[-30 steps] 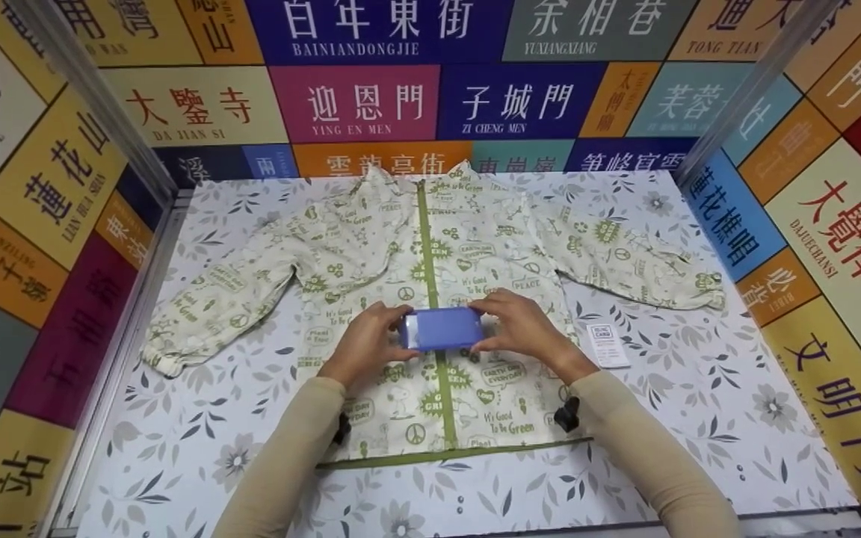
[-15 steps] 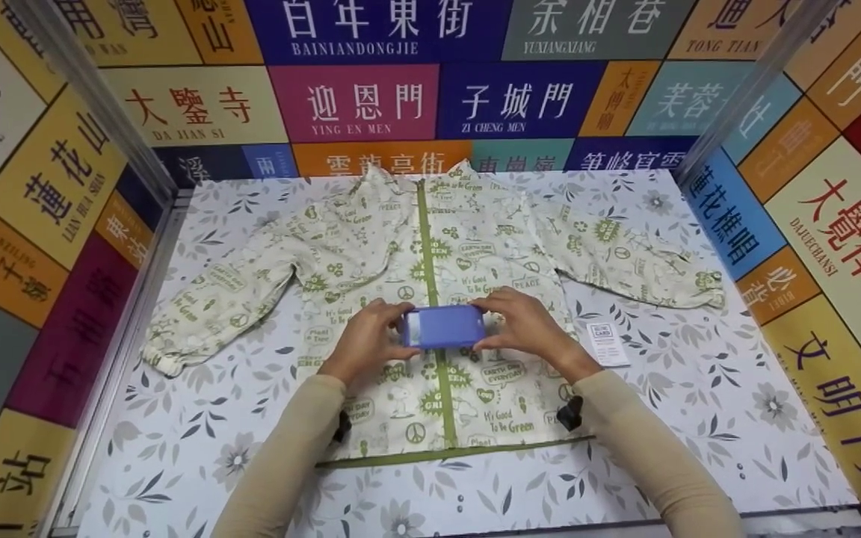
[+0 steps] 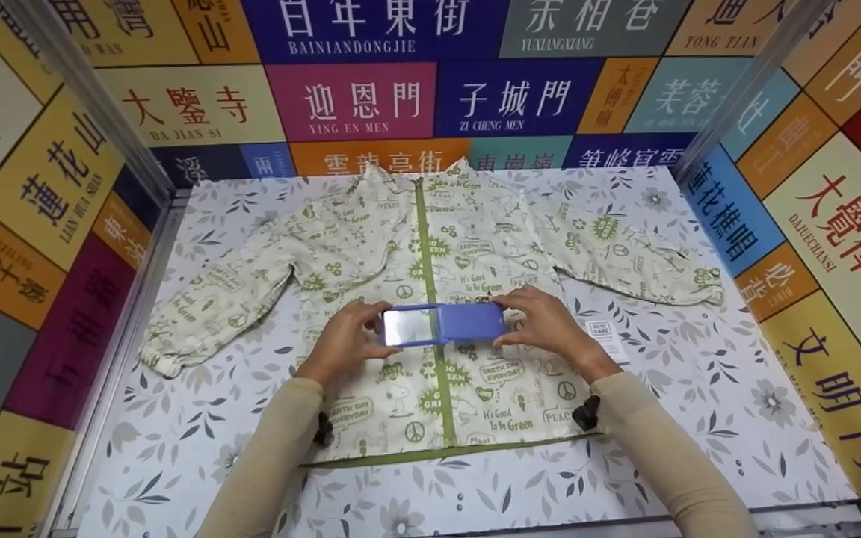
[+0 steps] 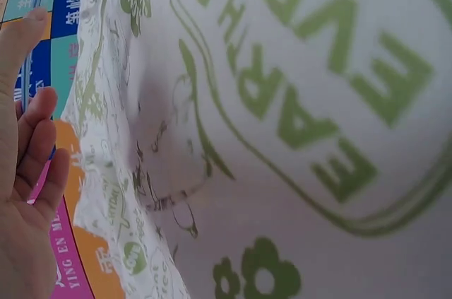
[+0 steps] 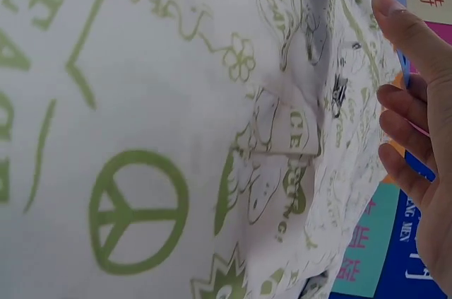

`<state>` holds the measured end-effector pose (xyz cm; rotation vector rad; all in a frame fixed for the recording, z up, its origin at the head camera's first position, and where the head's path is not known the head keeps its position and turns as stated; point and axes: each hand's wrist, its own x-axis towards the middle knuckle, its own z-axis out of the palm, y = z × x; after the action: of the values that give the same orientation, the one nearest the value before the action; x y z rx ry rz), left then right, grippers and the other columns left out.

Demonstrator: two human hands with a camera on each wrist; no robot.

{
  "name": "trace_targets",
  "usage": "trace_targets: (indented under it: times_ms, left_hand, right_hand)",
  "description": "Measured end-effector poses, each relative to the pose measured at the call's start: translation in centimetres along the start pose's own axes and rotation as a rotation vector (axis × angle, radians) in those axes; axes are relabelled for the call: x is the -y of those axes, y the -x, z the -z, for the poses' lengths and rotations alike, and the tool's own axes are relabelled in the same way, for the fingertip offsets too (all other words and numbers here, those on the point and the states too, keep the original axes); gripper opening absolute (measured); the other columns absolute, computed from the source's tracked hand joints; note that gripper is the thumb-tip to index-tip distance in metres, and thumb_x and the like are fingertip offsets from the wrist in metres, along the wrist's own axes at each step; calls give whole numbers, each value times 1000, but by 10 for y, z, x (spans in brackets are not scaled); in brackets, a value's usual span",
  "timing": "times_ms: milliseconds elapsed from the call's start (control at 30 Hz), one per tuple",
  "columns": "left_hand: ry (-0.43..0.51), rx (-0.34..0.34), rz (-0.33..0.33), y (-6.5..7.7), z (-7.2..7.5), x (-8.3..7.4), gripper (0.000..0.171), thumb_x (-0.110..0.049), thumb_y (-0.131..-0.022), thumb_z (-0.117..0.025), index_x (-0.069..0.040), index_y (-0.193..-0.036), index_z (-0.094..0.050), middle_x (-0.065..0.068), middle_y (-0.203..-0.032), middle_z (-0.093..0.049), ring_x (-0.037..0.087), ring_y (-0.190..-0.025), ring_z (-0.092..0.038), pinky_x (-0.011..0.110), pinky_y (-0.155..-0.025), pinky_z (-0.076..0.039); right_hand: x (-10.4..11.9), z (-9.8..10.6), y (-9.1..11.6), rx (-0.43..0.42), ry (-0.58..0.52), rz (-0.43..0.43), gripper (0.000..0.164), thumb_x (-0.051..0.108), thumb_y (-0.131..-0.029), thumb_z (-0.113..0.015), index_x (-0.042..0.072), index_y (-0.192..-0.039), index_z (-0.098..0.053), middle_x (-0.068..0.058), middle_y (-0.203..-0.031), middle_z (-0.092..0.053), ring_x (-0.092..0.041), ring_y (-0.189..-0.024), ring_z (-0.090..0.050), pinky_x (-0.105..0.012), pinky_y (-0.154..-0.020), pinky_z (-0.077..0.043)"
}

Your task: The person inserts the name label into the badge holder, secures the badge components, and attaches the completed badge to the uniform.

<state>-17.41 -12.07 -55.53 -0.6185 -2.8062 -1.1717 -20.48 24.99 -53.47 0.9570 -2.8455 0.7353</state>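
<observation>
A small, flat blue-purple slide case (image 3: 471,321) is held level in front of me over the jacket, between both hands. Its left half is a shiny, mirror-like panel (image 3: 410,326) in a blue frame, drawn out of the solid right half. My left hand (image 3: 344,336) pinches the panel's outer end between thumb and fingers. At the opposite end, my right hand (image 3: 546,325) pinches the solid half. Below lies a white jacket (image 3: 356,232) with green print and a green centre strip, spread with its sleeves out. In both wrist views the jacket fills most of the picture, the case showing only as a thin blue edge.
A white printed card (image 3: 606,340) lies beside the jacket, just beyond my right wrist. The table (image 3: 699,418) has a leaf-patterned white top. Colourful lettered panels (image 3: 363,101) wall it in at the back and both sides, with metal posts (image 3: 737,75) at the corners.
My hands have moved apart, left hand leftward and right hand rightward. The shiny panel, mostly covered before, has slid out to the left of the solid half.
</observation>
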Motion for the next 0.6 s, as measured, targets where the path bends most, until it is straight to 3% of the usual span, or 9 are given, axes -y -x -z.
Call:
trace_targets:
  times_ms: [100,333,600]
  left_hand:
    - [5,8,33,3,2,3,72,-37,-66,-91,-17,-131,-64,-4,-90,-66,12,-86,-60,30,-78,-56]
    - [82,13,105,10,4,8,80,-31,-66,-92,-12,-137,-59,-1,-92,-62,16,-86,-60,31,-78,-56]
    - [19,13,92,12,8,10,77,-39,-69,-90,-15,-136,-60,-3,-86,-61,16,-78,-56,27,-65,-49]
  right_hand:
    - [-4,3,3,-7,-8,-27,79,45,-63,-89,12,-130,-65,-5,-116,-71,-23,-107,-64,-44,-97,-53]
    - [-7,3,9,14,0,-64,79,44,-62,-90,14,-131,-64,-4,-116,-71,-22,-105,-62,-44,-95,-54]
    - [-12,-1,15,17,3,-39,78,44,-64,-88,15,-132,-64,-2,-116,-69,-20,-106,-62,-42,-91,-55]
